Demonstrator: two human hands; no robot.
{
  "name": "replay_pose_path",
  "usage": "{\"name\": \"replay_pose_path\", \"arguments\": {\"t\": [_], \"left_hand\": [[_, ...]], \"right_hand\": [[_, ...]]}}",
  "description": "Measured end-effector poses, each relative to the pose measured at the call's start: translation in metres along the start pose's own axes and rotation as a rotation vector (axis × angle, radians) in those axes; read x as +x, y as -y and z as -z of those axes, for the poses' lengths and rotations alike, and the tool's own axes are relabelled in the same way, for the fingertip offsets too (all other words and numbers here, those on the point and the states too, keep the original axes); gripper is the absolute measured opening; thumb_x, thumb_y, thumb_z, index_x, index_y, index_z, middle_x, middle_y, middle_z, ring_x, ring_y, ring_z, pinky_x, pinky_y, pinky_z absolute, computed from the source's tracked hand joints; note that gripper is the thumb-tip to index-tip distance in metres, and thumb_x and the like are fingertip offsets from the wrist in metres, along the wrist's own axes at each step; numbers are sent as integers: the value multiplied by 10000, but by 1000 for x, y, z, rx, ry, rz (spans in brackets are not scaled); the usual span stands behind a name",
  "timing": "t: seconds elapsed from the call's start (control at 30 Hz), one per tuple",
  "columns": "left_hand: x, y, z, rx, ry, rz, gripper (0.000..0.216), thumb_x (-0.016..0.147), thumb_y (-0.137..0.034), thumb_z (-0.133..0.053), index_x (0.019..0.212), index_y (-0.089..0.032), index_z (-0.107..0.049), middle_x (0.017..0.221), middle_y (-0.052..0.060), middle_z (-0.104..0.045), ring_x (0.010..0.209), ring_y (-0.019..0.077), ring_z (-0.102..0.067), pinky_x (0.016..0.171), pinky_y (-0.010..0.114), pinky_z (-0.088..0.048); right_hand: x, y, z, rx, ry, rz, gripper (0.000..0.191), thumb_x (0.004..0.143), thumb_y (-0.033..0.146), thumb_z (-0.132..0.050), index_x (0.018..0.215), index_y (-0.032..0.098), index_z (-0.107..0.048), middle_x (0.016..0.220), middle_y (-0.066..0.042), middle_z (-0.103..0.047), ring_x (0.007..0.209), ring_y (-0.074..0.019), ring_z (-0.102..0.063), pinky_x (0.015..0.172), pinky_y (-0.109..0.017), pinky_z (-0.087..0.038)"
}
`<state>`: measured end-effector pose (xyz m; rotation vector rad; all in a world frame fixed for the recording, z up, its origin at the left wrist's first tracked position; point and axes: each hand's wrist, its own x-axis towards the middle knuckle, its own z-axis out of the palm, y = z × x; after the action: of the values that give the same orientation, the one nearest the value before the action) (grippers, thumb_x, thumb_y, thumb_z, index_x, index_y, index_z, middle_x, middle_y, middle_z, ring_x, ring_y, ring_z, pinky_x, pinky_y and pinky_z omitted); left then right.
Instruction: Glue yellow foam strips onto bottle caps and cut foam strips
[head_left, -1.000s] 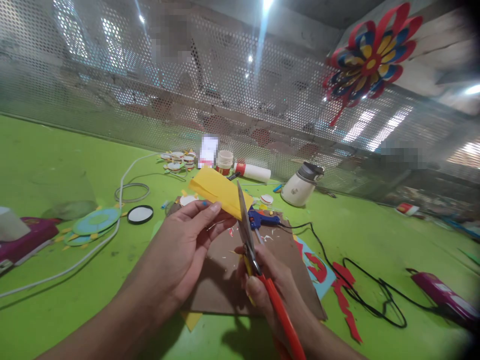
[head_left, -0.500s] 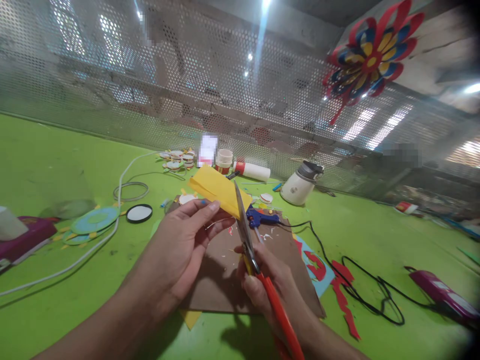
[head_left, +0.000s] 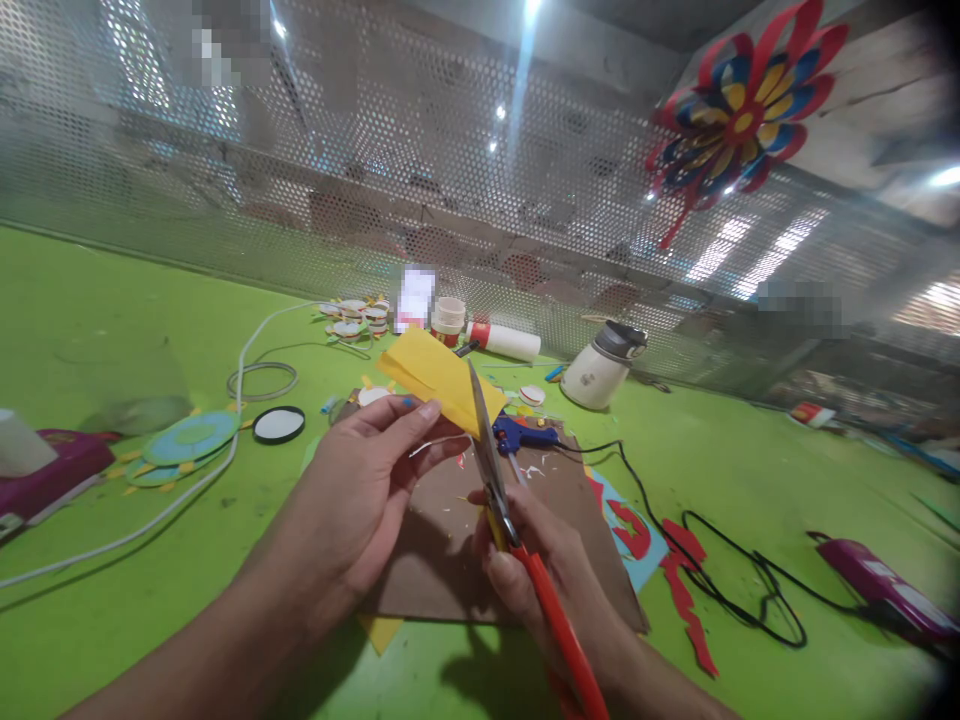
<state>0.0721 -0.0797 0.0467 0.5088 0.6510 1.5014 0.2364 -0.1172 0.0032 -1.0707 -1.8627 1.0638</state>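
My left hand pinches a folded piece of yellow paper between thumb and fingers, above a brown board. In my right hand are scissors with red-orange handles, their blades pointing up and away from me. The blades lie against the right end of the paper; whether they are closed on it I cannot tell. Just behind the scissors, a blue glue gun rests on the board.
A white jug with a dark lid stands behind the board. Black cable loops at right among red paper scraps. A white cable crosses the left side near blue-green paper rings. Perforated metal mesh borders the table's back.
Hands, paper and scissors keep almost the same position. The view has shifted very slightly.
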Motion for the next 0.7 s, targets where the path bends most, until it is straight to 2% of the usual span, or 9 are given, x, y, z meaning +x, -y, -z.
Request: {"name": "replay_pose_path", "arguments": {"t": [0.13, 0.37, 0.7], "left_hand": [[1, -1, 1, -27, 15, -6, 142, 768, -8, -692, 688, -116, -737, 683, 15, -707, 633, 98, -677, 649, 186, -593], [1, 1, 6, 10, 50, -25, 107, 781, -33, -689, 750, -110, -757, 751, 43, -734, 688, 116, -693, 688, 202, -595], [-1, 0, 4, 8, 36, -51, 130, 782, -29, -692, 704, -114, -754, 691, 13, -712, 642, 95, -681, 653, 186, -599]], "right_hand": [[-1, 0, 1, 4, 5, -8, 420, 885, 558, -570, 1067, 184, -515, 798, -15, -554, 658, -131, -481, 585, -242, -427], [1, 0, 0, 6, 1, 4, 426, 892, 569, -563, 1077, 187, -527, 776, -6, -553, 642, -127, -486, 566, -234, -422], [-2, 0, 0, 36, 14, -13, 432, 881, 567, -591, 1096, 196, -541, 802, -12, -573, 675, -138, -524, 577, -237, -443]]}}
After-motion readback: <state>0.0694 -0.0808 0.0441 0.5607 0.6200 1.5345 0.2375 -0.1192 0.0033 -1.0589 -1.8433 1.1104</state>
